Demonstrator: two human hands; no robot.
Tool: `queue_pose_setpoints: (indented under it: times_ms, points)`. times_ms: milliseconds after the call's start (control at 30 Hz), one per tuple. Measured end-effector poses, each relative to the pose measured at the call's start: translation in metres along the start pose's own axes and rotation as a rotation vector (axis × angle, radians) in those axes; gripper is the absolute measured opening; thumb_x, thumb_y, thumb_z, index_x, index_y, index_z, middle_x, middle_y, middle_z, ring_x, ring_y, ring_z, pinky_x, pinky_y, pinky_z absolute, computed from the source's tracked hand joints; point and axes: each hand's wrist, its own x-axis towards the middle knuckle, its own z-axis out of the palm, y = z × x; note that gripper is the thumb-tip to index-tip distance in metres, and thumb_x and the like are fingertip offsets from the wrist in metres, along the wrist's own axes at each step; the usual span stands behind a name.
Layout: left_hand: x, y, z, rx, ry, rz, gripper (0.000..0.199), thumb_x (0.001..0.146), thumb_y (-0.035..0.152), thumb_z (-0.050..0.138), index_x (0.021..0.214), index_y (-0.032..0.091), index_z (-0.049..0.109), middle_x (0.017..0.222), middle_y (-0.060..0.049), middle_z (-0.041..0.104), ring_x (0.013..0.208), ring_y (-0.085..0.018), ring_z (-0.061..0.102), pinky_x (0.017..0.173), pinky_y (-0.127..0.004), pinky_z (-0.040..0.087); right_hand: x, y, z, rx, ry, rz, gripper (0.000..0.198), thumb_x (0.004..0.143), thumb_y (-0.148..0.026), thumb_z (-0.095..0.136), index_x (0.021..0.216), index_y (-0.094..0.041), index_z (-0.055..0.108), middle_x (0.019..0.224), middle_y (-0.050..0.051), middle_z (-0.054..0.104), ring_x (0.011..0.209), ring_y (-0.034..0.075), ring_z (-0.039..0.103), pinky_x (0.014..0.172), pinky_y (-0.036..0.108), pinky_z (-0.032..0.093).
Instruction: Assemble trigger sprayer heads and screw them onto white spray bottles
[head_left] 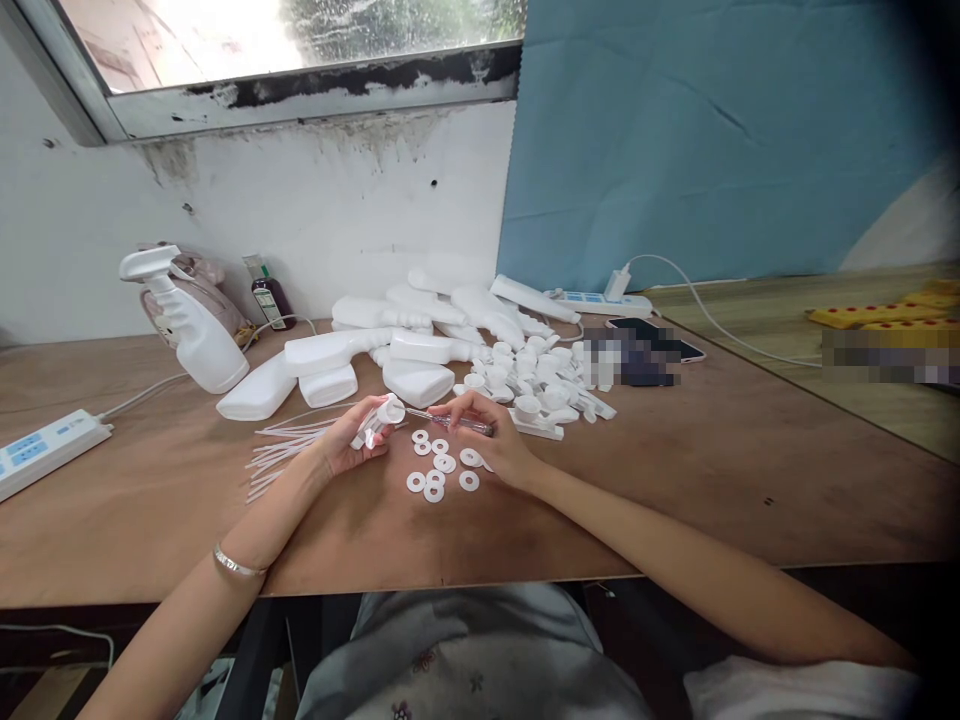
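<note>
A white spray trigger head is gripped in my left hand, its round collar facing right. My right hand is closed on a screwdriver with a clear handle, whose thin shaft points left at the collar. Whether the tip touches inside I cannot tell. Below and between my hands lie several flat white ring washers. Thin white tubes are spread beside my left wrist. Right behind my right hand is a heap of white spray trigger heads.
White empty-looking bottles lie piled at the back. A complete spray bottle stands at left, near a dark small bottle. Power strips sit at left and back, with cables. A phone lies at back right on the brown table.
</note>
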Motion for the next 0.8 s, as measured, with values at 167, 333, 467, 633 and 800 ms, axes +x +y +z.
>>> queue_pose_setpoints:
  times_ms: [167,333,467,633,800]
  points:
    - [-0.0003,0.0012,0.0016,-0.006,0.002,0.002,0.02,0.085,0.028,0.044,0.072,0.014,0.05,0.048,0.002,0.048,0.033,-0.005,0.042,0.031,-0.013,0.034,-0.0007,0.0043,0.0006,0.032,0.009,0.003,0.012,0.075,-0.026,0.062,0.072,-0.018,0.054,0.096,0.004,0.065,0.099,0.019,0.06,0.088,0.036,0.047]
    - [-0.0002,0.002,0.0013,-0.016,-0.002,-0.011,0.022,0.085,0.028,0.043,0.071,0.013,0.05,0.047,0.002,0.047,0.033,-0.005,0.041,0.031,-0.013,0.035,-0.0015,0.0024,0.0015,0.017,0.017,-0.003,0.016,0.076,-0.03,0.062,0.071,-0.018,0.053,0.094,0.005,0.065,0.1,0.019,0.06,0.087,0.036,0.048]
    - [0.0006,0.0022,-0.0006,-0.031,-0.024,-0.028,0.022,0.086,0.028,0.043,0.071,0.013,0.05,0.047,0.002,0.046,0.033,-0.005,0.041,0.031,-0.013,0.034,-0.0024,0.0013,0.0021,-0.003,0.029,-0.003,0.016,0.076,-0.03,0.063,0.071,-0.018,0.053,0.096,0.006,0.065,0.097,0.019,0.061,0.085,0.036,0.048]
    - [0.0003,0.0039,-0.0024,-0.057,-0.074,-0.087,0.024,0.086,0.029,0.04,0.072,0.012,0.05,0.047,0.002,0.044,0.032,-0.004,0.038,0.031,-0.012,0.032,-0.0024,0.0049,0.0021,0.012,0.052,-0.022,0.011,0.074,-0.024,0.061,0.07,-0.019,0.053,0.095,0.004,0.066,0.094,0.019,0.061,0.084,0.036,0.048]
    - [-0.0007,0.005,-0.0028,-0.051,-0.108,-0.146,0.026,0.087,0.03,0.038,0.075,0.011,0.052,0.043,0.004,0.042,0.028,-0.003,0.032,0.029,-0.011,0.027,-0.0048,0.0044,0.002,-0.078,0.079,-0.076,0.009,0.071,-0.014,0.058,0.069,-0.019,0.051,0.094,0.004,0.066,0.092,0.019,0.062,0.08,0.034,0.049]
